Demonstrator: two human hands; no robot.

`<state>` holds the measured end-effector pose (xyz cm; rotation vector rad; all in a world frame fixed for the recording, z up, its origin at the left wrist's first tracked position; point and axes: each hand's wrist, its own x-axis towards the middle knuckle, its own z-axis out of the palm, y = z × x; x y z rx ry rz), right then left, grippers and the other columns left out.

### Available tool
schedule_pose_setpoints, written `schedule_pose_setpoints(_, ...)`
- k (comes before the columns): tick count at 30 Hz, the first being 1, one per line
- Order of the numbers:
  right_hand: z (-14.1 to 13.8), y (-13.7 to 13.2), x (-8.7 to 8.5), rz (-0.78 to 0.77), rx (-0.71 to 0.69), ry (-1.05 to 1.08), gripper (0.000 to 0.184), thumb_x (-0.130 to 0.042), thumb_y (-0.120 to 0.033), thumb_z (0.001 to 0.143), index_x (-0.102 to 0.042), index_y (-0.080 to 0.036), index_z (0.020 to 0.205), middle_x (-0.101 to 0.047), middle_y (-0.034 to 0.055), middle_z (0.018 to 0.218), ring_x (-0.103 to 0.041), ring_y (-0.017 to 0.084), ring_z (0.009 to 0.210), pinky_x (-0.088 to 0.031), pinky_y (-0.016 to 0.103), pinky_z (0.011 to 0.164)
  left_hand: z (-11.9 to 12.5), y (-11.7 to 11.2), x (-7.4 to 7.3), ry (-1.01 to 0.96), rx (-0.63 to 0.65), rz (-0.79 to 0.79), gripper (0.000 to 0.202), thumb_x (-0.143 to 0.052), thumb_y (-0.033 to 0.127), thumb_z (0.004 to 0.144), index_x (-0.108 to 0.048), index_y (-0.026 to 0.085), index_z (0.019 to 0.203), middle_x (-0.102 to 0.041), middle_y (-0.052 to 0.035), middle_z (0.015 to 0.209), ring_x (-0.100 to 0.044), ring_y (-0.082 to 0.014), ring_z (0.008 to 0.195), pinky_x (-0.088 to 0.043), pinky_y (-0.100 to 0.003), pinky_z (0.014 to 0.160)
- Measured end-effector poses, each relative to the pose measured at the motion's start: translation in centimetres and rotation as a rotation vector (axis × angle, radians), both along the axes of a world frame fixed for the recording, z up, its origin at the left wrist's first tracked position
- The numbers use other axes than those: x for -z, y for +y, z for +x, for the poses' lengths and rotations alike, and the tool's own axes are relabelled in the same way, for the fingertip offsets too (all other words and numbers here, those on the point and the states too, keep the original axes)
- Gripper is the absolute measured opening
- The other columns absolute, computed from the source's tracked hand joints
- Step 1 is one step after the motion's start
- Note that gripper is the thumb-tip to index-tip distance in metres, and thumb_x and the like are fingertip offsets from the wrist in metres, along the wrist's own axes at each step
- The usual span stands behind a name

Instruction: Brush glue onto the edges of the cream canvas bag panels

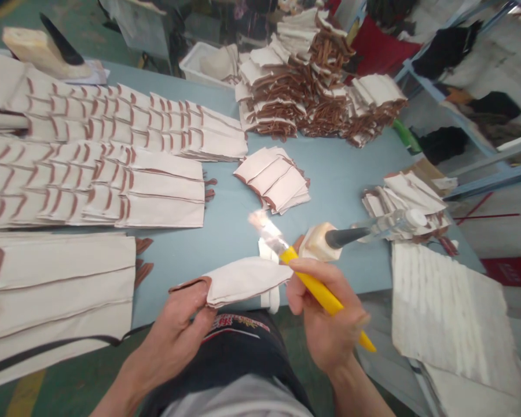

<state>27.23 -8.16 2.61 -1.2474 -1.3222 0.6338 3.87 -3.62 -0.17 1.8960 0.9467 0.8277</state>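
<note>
My right hand (325,315) is closed round a yellow-handled brush (316,286); its pale, blurred bristles (263,223) point up and left over the blue table (338,168). At the near table edge my left hand (180,324) pinches a cream fabric piece with brown trim (238,281). Just behind the brush stands a cream glue pot (316,243) with a black-handled brush (347,236) resting in it.
Rows of overlapped cream pieces (91,162) cover the left of the table. A small stack (273,176) lies in the middle and tall piles (312,81) at the back. More pieces (410,200) and white sheets (447,313) are on the right, beside a clear bottle (393,223).
</note>
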Motion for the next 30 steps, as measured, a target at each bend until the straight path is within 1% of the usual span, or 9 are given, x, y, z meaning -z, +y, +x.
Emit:
schedule_pose_setpoints(2,-0.2,-0.4,-1.0,-0.088,0.015,0.123,0.069,-0.033,-0.072,0.114,-0.082,-0.024,0.106,-0.055,-0.0026,0.057,-0.053,0.016,0.050,-0.046,0.031,0.052,0.0,0.0,0.5,0.008,-0.019,0.089,0.029,-0.049,0.011,0.100,-0.061,0.025,0.077,-0.067,0.0024,0.069,-0.066,-0.0162,0.062,-0.051,-0.026,0.062)
schedule_pose_setpoints(5,-0.7,-0.4,-1.5,-0.212,0.083,0.297,0.060,-0.046,-0.064,0.113,-0.075,-0.023,0.080,-0.043,-0.0065,0.051,-0.042,0.011,0.042,-0.037,0.026,0.045,-0.1,0.1,1.0,0.016,-0.017,0.174,0.028,-0.048,0.007,0.098,-0.060,0.026,0.080,-0.067,0.0021,0.068,-0.065,-0.0172,0.061,-0.053,-0.029,0.064)
schedule_pose_setpoints(8,-1.5,0.0,-1.2,-0.278,0.134,0.384,0.056,-0.060,-0.061,0.109,-0.067,-0.022,0.071,-0.041,-0.0093,0.052,-0.026,0.006,0.037,-0.023,0.021,0.038,0.1,0.2,1.1,0.023,-0.025,0.255,0.032,-0.047,0.003,0.097,-0.054,0.026,0.076,-0.060,0.0038,0.064,-0.060,-0.0158,0.056,-0.049,-0.029,0.062)
schedule_pose_setpoints(11,-2.6,0.1,-0.7,-0.260,0.203,0.351,0.059,-0.063,-0.066,0.106,-0.066,-0.021,0.068,-0.048,-0.0069,0.054,-0.028,0.006,0.038,-0.019,0.019,0.035,0.2,0.2,1.2,0.045,-0.013,0.319,0.036,-0.048,0.001,0.096,-0.047,0.027,0.072,-0.056,0.0042,0.062,-0.057,-0.0153,0.056,-0.047,-0.030,0.060)
schedule_pose_setpoints(16,-3.7,-1.5,0.4,-0.312,0.082,0.261,0.053,-0.058,-0.058,0.110,-0.070,-0.020,0.076,-0.049,-0.0068,0.050,-0.035,0.007,0.039,-0.026,0.020,0.038,0.1,-0.1,1.6,0.045,-0.003,0.360,0.035,-0.049,-0.002,0.096,-0.047,0.027,0.076,-0.054,0.0065,0.062,-0.053,-0.0144,0.054,-0.048,-0.029,0.064)
schedule_pose_setpoints(19,-3.7,-2.2,0.6,-0.362,0.039,0.292,0.053,-0.055,-0.056,0.112,-0.072,-0.020,0.076,-0.050,-0.0062,0.050,-0.035,0.007,0.038,-0.026,0.020,0.037,-0.1,-0.3,1.8,0.006,-0.014,0.363,0.035,-0.051,-0.001,0.096,-0.044,0.027,0.076,-0.053,0.0069,0.062,-0.054,-0.0146,0.055,-0.045,-0.029,0.060)
schedule_pose_setpoints(23,-3.5,-1.9,0.3,-0.287,0.183,0.275,0.055,-0.057,-0.059,0.110,-0.070,-0.021,0.071,-0.052,-0.0051,0.054,-0.041,0.008,0.039,-0.028,0.021,0.036,-0.1,-0.3,1.8,0.015,-0.038,0.318,0.034,-0.054,0.003,0.098,-0.048,0.027,0.076,-0.054,0.0064,0.064,-0.054,-0.0159,0.056,-0.044,-0.029,0.059)
schedule_pose_setpoints(28,-2.9,-2.4,0.5,-0.224,0.017,0.040,0.047,-0.054,-0.047,0.112,-0.074,-0.023,0.077,-0.056,-0.0039,0.053,-0.051,0.012,0.044,-0.044,0.025,0.046,0.0,-0.2,1.6,0.008,-0.018,0.317,0.036,-0.053,0.004,0.099,-0.046,0.028,0.072,-0.058,0.0055,0.064,-0.054,-0.0171,0.056,-0.048,-0.030,0.065)
schedule_pose_setpoints(30,-2.8,-2.5,0.3,-0.175,0.013,-0.037,0.044,-0.052,-0.041,0.112,-0.074,-0.024,0.078,-0.063,-0.0024,0.056,-0.058,0.013,0.047,-0.049,0.026,0.049,-0.1,-0.2,1.6,0.024,-0.017,0.337,0.035,-0.053,0.002,0.098,-0.047,0.028,0.074,-0.059,0.0059,0.065,-0.052,-0.0167,0.055,-0.048,-0.030,0.065)
